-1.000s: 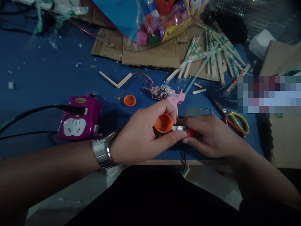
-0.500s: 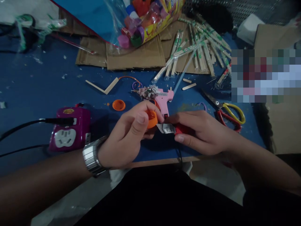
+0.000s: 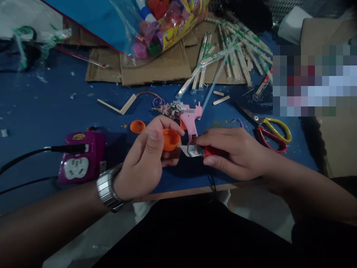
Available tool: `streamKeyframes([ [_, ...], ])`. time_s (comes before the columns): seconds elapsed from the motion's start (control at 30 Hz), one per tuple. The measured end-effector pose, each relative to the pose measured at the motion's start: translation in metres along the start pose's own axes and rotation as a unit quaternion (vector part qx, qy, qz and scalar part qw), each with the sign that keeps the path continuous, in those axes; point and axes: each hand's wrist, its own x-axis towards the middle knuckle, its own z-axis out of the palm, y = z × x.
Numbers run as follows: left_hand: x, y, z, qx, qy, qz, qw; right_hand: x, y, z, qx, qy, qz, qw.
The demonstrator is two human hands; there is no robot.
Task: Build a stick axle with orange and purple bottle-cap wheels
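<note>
The left hand's (image 3: 143,162) grip holds a shallow, round orange plastic cap (image 3: 170,140), thumb raised at its side; the right hand's (image 3: 237,150) grip is narrow around a red-handled cutter knife with a metal collar (image 3: 196,150). The blade tip meets the cap's rim — touching or just short, I cannot tell. No cut shows, so the blade work looks barely begun; how much is left is unclear. Both forearms angle inward, right palm down, above the blue counter (image 3: 55,115) — a second orange plastic cap (image 3: 137,127) lies beyond the left hand.
</note>
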Motion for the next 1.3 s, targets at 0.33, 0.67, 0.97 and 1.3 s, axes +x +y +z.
streamKeyframes([
  [0.33,-0.004,-0.001,0.002,-0.019,0.021,-0.018,0.999,0.0,0.001,0.003,-0.006,0.001,-0.005,1.0],
  [0.67,-0.004,0.001,0.004,-0.016,0.025,-0.04,0.999,-0.001,0.001,0.003,-0.006,0.003,-0.002,1.0],
  [0.97,-0.006,-0.004,0.0,0.015,0.002,0.004,1.0,0.0,0.0,0.003,0.0,0.003,0.003,1.0],
  [1.3,-0.012,-0.011,-0.009,0.125,0.03,0.08,0.989,0.0,0.001,0.006,-0.028,0.02,0.01,0.999],
])
